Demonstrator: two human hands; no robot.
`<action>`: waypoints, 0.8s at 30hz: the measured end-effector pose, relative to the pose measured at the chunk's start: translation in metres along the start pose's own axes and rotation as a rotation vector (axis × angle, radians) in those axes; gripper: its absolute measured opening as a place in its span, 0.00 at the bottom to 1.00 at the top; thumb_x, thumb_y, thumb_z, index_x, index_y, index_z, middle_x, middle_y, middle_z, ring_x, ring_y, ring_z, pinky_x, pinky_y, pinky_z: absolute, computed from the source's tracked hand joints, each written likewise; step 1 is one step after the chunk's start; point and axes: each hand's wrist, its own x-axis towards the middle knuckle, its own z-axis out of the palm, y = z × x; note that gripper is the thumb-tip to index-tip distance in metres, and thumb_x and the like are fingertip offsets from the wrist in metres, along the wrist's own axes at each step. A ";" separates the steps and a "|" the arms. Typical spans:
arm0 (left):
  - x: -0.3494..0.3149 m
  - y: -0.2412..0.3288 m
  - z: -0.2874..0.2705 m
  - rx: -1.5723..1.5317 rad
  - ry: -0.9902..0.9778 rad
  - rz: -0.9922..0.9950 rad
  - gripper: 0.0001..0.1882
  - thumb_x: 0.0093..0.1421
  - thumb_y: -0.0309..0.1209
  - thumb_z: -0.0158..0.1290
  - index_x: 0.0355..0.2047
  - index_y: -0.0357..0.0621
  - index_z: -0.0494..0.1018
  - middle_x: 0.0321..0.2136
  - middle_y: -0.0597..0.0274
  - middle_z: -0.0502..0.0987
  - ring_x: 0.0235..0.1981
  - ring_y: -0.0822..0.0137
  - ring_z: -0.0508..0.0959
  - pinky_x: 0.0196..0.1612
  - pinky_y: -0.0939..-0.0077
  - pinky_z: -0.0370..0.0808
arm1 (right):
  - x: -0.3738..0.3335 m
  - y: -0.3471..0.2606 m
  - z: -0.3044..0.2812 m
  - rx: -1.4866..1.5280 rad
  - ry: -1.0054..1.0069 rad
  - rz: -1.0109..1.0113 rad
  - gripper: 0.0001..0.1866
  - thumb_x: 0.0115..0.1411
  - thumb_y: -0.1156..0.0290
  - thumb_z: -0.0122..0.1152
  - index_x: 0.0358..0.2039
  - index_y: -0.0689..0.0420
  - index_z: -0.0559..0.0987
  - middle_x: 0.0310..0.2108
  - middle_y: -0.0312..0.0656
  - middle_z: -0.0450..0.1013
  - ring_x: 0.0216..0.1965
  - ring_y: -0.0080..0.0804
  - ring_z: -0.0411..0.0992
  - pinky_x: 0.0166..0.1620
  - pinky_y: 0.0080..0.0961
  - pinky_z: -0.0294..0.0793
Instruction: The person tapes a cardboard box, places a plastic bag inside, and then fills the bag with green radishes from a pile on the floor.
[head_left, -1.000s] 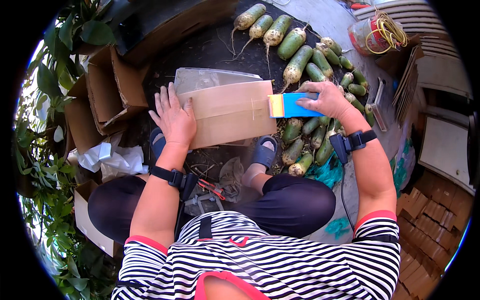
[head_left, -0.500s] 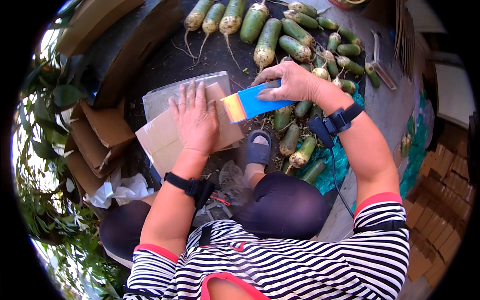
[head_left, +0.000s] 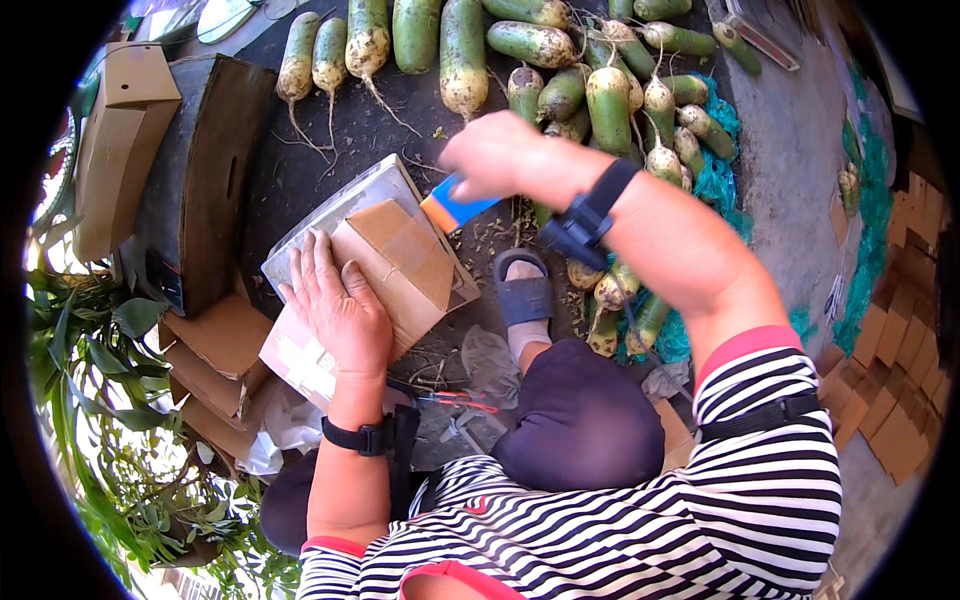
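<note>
My left hand (head_left: pixel 345 315) lies flat across a small brown cardboard box (head_left: pixel 400 255), fingers stretched out and pressing on it. A pale patch (head_left: pixel 305 368) shows on the box near my wrist. Beneath the box is a grey, flat, box-shaped block (head_left: pixel 393 178). My right hand (head_left: pixel 492 155), blurred by motion, is closed round a blue tape dispenser (head_left: pixel 465 212) with an orange end. That end is at the box's far right edge; whether it touches cannot be made out. My fingers hide much of the dispenser.
Large green radishes (head_left: pixel 463 60) with pale root ends lie in rows and a heap ahead and right, some on turquoise netting (head_left: pixel 715 180). Left stand cardboard cartons (head_left: pixel 205 180) and leafy plants (head_left: pixel 90 370). Red-handled scissors (head_left: pixel 465 402) lie near my sandalled foot (head_left: pixel 527 290).
The box has turned, so a creased face now shows beside my left hand. My right hand with the dispenser has moved left and is blurred. The whole view has shifted.
</note>
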 end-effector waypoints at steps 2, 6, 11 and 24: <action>-0.001 0.000 0.001 0.004 0.005 -0.001 0.24 0.66 0.33 0.45 0.63 0.45 0.64 0.63 0.56 0.65 0.68 0.53 0.57 0.70 0.46 0.41 | 0.006 -0.035 0.007 0.038 0.011 0.034 0.13 0.50 0.59 0.62 0.29 0.55 0.84 0.31 0.47 0.80 0.36 0.45 0.80 0.40 0.39 0.79; -0.002 0.001 0.000 0.028 0.006 -0.004 0.24 0.66 0.33 0.45 0.63 0.45 0.64 0.63 0.56 0.65 0.68 0.54 0.57 0.70 0.46 0.42 | 0.000 -0.088 0.006 -0.003 0.082 0.082 0.09 0.54 0.66 0.59 0.31 0.51 0.86 0.33 0.41 0.82 0.37 0.35 0.81 0.37 0.35 0.78; -0.002 0.001 0.001 0.009 0.030 0.013 0.24 0.66 0.34 0.45 0.62 0.45 0.64 0.64 0.55 0.64 0.68 0.52 0.57 0.69 0.46 0.44 | -0.006 -0.090 0.046 -0.113 0.045 -0.030 0.10 0.56 0.69 0.57 0.33 0.50 0.86 0.34 0.41 0.82 0.38 0.34 0.81 0.37 0.34 0.77; -0.093 -0.033 -0.049 0.053 -0.273 0.138 0.39 0.60 0.42 0.51 0.67 0.37 0.53 0.69 0.46 0.53 0.71 0.48 0.50 0.71 0.52 0.43 | -0.088 -0.084 0.081 0.247 -0.378 -0.081 0.19 0.53 0.55 0.61 0.41 0.53 0.83 0.37 0.50 0.79 0.42 0.49 0.78 0.45 0.43 0.76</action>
